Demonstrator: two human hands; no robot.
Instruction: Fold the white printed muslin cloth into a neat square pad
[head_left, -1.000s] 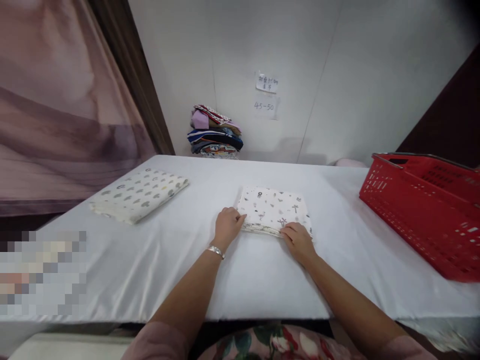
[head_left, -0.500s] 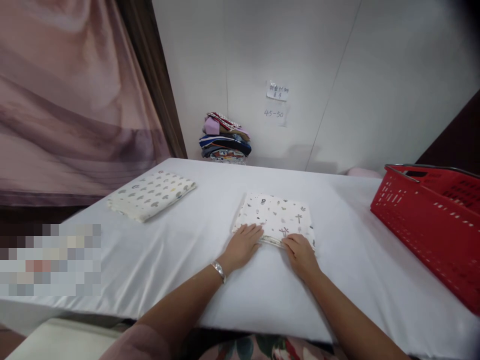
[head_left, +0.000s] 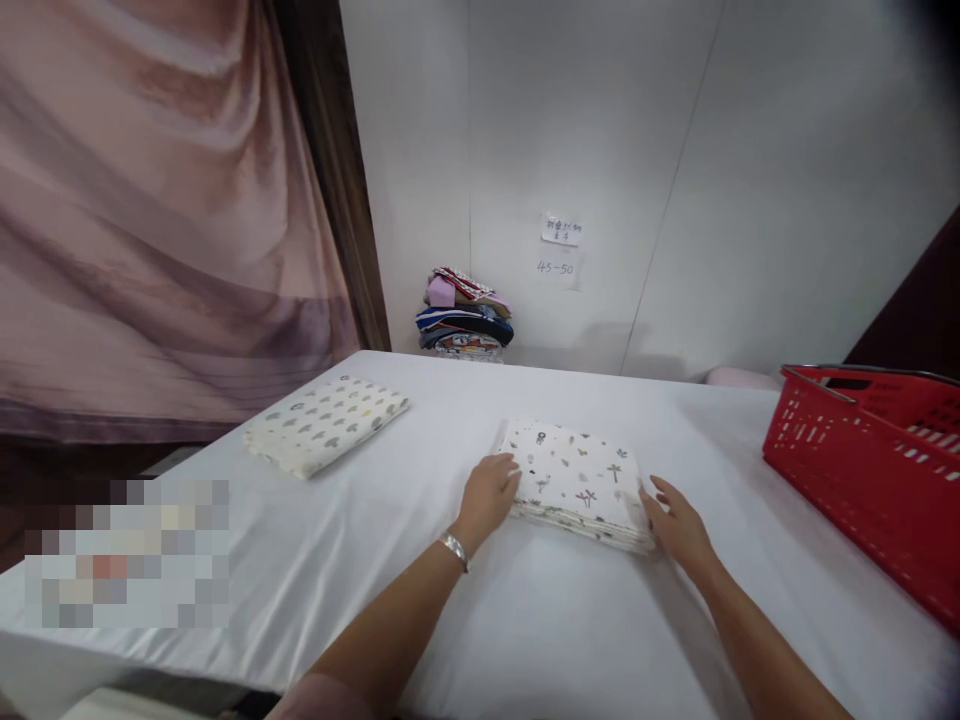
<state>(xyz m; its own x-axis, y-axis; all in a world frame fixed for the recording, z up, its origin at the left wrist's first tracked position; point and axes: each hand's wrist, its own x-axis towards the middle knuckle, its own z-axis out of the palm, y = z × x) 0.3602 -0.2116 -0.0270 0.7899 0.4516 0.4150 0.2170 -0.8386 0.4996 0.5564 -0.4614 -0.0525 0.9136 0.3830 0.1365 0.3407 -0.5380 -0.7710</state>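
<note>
A neatly folded white cloth (head_left: 574,475) with small palm-tree and animal prints lies on the white-covered table (head_left: 420,570), its layered front edge facing me. My left hand (head_left: 487,498), a silver bracelet on its wrist, rests against the cloth's left side with fingers extended onto the edge. At the right side, my right hand (head_left: 679,525) touches the cloth's edge, thumb and fingers apart. Neither hand visibly grips it. Farther left on the table lies another folded cloth (head_left: 330,425), cream with grey heart-like shapes.
A red plastic basket (head_left: 855,480) with a metal handle stands on the table's right side. Behind the far edge is a stack of folded fabrics (head_left: 466,315) near the wall. A pink curtain (head_left: 172,220) hangs at left. A blurred-out patch covers the left table corner.
Both hands have moved from the cloth's front edge to its sides, the right one outward to the right. The camera view has tilted upward a little.
</note>
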